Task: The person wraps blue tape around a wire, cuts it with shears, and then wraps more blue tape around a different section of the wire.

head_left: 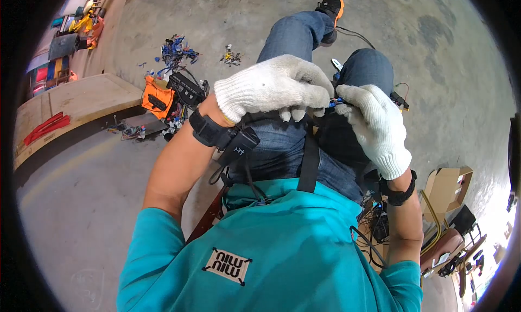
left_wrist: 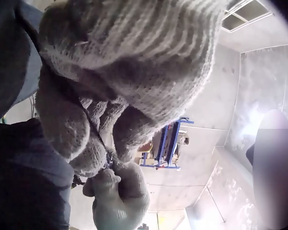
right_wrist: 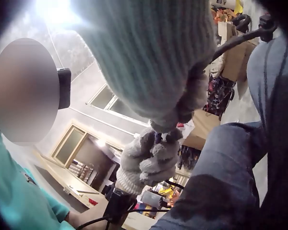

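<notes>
White-gloved left hand [head_left: 274, 86] and right hand [head_left: 374, 124]: fingers [head_left: 296, 114] pinching what seems a small blue part [head_left: 336, 101].

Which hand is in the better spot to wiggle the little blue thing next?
Probably the right hand: its fingertips pinch the small blue piece directly. The left hand curls against it from the other side, seemingly just steadying it.

a beige patch [head_left: 228, 265] on the chest of the teal shirt [head_left: 304, 241] carries two stacked rows of black block letters, roughly "niw". the black wrist unit [head_left: 239, 143] bears a white mark, too small to read.
</notes>
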{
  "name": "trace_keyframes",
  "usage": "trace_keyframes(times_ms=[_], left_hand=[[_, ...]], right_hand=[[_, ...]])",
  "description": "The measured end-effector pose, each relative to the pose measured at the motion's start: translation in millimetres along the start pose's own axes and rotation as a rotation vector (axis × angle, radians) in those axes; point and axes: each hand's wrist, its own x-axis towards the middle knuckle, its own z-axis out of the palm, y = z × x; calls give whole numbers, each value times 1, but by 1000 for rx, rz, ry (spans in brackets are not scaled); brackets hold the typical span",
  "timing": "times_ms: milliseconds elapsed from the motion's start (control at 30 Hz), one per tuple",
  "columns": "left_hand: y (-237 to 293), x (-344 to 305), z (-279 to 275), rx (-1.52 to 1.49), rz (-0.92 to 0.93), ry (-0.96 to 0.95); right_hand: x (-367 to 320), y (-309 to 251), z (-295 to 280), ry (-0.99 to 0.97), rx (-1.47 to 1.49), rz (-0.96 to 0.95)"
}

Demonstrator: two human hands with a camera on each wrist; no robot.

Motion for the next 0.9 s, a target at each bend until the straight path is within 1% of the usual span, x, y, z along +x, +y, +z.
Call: trace_keyframes(times_ms=[367, 433, 567, 633, 900], left_hand=[[-10, 5, 4, -69, 28, -3], [-8, 4, 4, -87, 0, -8], [-10, 5, 4, -82, 12, -19], [-12, 6, 3, -86, 14, -28], [-12, 5, -2, -89, 28, -73]], right_hand=[[-1, -2, 1, 49, 28, -1], [-3, -2, 5, 89, 3, 3], [-5, -1, 6, 73, -59, -8], [-6, -1, 8, 86, -124, -48], [-6, 0, 7, 67, -138, -57]])
